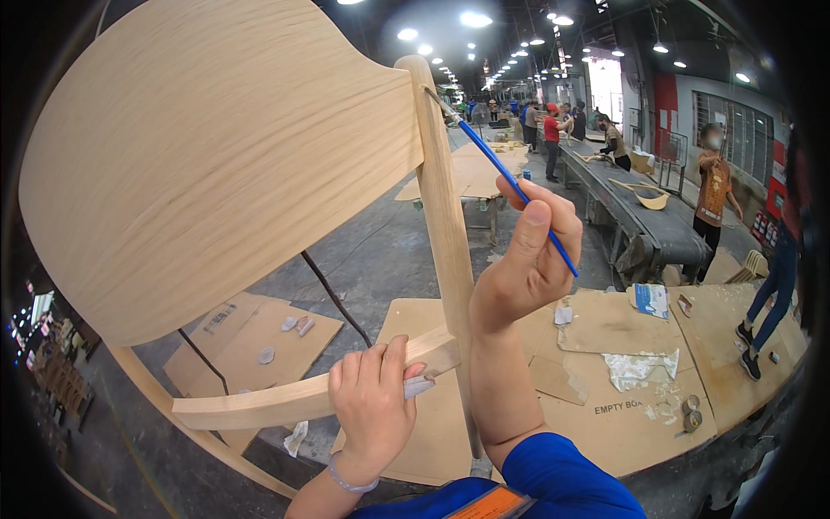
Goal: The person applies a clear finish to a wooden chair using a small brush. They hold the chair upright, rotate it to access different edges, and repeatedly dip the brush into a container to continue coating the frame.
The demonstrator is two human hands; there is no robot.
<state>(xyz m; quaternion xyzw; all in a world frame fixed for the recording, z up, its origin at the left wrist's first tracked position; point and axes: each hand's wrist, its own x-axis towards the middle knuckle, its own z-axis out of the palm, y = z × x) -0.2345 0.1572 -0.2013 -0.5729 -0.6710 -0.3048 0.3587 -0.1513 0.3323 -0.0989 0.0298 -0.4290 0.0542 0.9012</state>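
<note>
A pale wooden chair frame with a broad curved back panel [233, 164] fills the left and centre of the view. My right hand [532, 251] pinches a thin blue paintbrush [494, 160]. Its tip meets the upright post [445, 208] near the top, by the joint with the panel. Lower down, my left hand [372, 402] wraps over the curved wooden rail [268, 408], fingers closed on it. A small greyish folded piece [419, 386], perhaps sandpaper, sticks out beside its fingertips.
A cardboard-covered table [622, 424] at right holds scraps, a blue-and-white packet [650, 300] and small round tins [692, 413]. Beyond it runs a conveyor [622, 195] with wooden parts; several people work along it. More cardboard [251, 342] with scraps lies behind the rail.
</note>
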